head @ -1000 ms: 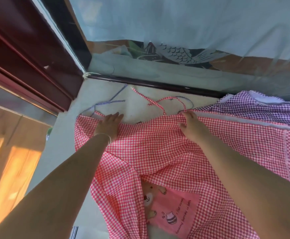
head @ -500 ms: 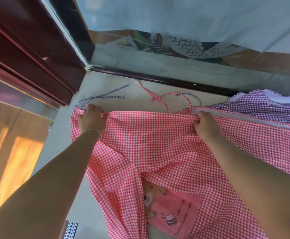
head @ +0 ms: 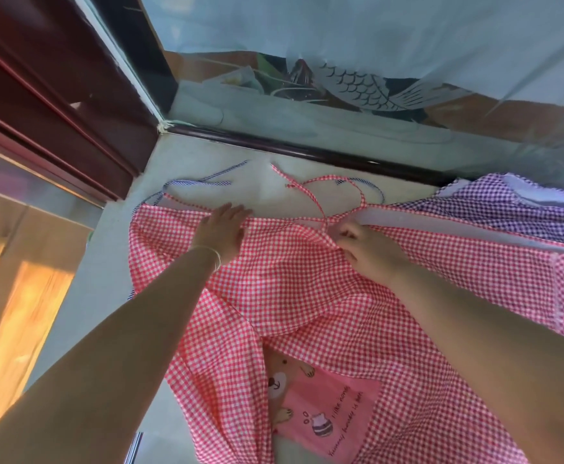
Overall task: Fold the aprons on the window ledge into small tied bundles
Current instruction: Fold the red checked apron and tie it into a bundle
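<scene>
A red gingham apron (head: 294,289) lies spread on the pale window ledge (head: 106,262), its pink bear pocket (head: 321,410) near the front. My left hand (head: 222,229) lies flat with straight fingers on the apron's far edge. My right hand (head: 367,249) has curled fingers that pinch the far edge where the red ties (head: 321,195) join it. A purple gingham apron (head: 508,209) lies at the right, partly under the red one.
Blue striped ties (head: 203,182) trail on the ledge behind the red apron. A dark window frame (head: 307,152) and glass with a fish decal (head: 364,88) close the back. A dark red frame (head: 49,105) stands at the left.
Half a second ago both hands gripped the apron's far edge wide apart. Now the left hand has opened flat and moved right, and the right hand has shifted left to the ties' base.
</scene>
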The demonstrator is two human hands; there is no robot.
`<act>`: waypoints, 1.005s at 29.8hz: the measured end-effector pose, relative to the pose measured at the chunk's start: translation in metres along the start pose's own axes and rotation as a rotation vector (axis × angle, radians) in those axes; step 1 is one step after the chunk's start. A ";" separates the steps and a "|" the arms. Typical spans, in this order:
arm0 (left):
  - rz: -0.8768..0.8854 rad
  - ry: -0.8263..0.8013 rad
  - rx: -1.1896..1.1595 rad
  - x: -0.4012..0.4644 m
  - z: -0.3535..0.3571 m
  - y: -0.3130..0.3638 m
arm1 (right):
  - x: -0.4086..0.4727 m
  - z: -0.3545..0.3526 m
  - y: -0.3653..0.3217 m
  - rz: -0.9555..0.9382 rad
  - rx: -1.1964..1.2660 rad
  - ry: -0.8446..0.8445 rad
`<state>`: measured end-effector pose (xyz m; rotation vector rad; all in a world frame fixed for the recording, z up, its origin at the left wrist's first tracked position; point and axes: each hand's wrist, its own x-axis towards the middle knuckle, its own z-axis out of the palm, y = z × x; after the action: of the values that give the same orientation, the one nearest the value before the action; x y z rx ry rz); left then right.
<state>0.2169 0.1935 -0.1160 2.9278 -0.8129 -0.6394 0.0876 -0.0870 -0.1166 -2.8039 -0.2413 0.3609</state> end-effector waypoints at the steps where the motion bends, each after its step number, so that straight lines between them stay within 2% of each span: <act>1: -0.004 -0.048 0.038 0.008 -0.003 -0.001 | -0.005 0.004 0.000 -0.050 -0.019 0.011; 5: -0.082 -0.080 0.192 0.017 -0.006 -0.012 | -0.020 0.012 0.005 -0.173 -0.085 0.093; 9: -0.142 -0.118 0.234 0.027 -0.011 -0.023 | -0.020 0.013 0.010 -0.118 -0.043 0.098; 11: -0.265 0.003 0.069 0.030 -0.019 -0.025 | -0.015 0.010 0.011 -0.017 0.003 0.119; 14: -0.561 0.290 -0.326 0.029 -0.028 -0.029 | -0.001 0.001 0.009 0.231 0.133 0.232; 17: -0.657 0.302 -0.592 0.019 -0.025 -0.023 | 0.016 -0.005 0.007 0.432 0.292 0.315; 19: -0.590 0.283 -0.605 0.007 -0.016 -0.016 | 0.023 -0.006 0.006 0.488 0.333 0.308; 22: -0.500 0.411 -0.391 -0.024 0.002 -0.003 | 0.033 -0.008 0.004 0.511 0.343 0.272; 24: -0.583 0.458 -0.447 -0.052 0.014 0.008 | 0.039 -0.013 0.002 0.530 0.333 0.304; 26: -0.705 0.432 -0.568 -0.075 0.031 0.022 | 0.044 -0.017 0.005 0.597 0.348 0.304; 30: -0.935 0.397 -0.768 -0.119 0.053 0.036 | 0.048 -0.006 -0.005 0.648 0.439 0.110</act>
<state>0.0858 0.2261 -0.1138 2.3864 0.7349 -0.2444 0.1349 -0.0739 -0.1199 -2.3788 0.7009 0.3413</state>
